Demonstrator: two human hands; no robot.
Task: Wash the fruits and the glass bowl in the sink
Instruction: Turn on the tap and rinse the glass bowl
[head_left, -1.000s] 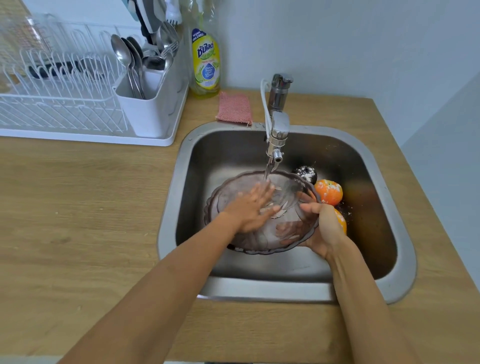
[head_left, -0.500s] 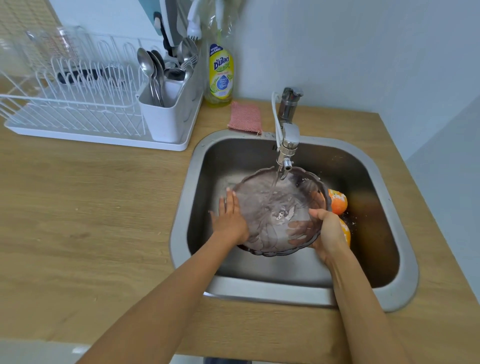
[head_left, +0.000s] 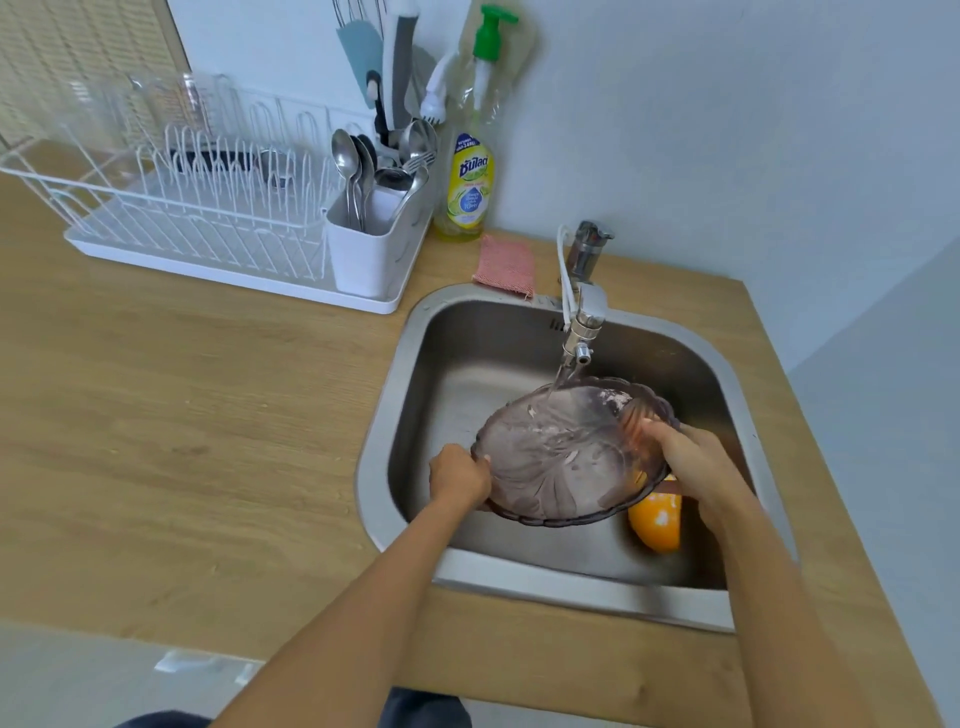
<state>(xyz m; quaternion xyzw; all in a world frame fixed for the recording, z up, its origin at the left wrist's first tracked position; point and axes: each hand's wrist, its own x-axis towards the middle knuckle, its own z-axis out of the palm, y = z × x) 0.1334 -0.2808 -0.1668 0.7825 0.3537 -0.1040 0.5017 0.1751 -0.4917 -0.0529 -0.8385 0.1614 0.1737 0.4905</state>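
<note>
A tinted, ribbed glass bowl (head_left: 556, 457) is held tilted over the steel sink (head_left: 467, 374), under water running from the faucet (head_left: 584, 322). My left hand (head_left: 460, 475) grips its left rim with curled fingers. My right hand (head_left: 685, 460) grips the right rim, fingers showing through the glass. White suds cling to the bowl's inside. An orange fruit (head_left: 657, 522) lies in the sink below the bowl's right edge, partly hidden by it. Other fruits are hidden behind the bowl and my right hand.
A white dish rack (head_left: 197, 223) with a cutlery holder (head_left: 371, 249) stands on the wooden counter (head_left: 182, 415) at the back left. A dish soap bottle (head_left: 467, 182) and a pink sponge cloth (head_left: 506, 265) sit behind the sink.
My left hand left the bowl's inside and took hold of its left rim. The bowl tilted up further under the stream. The view pulled back and shifted left.
</note>
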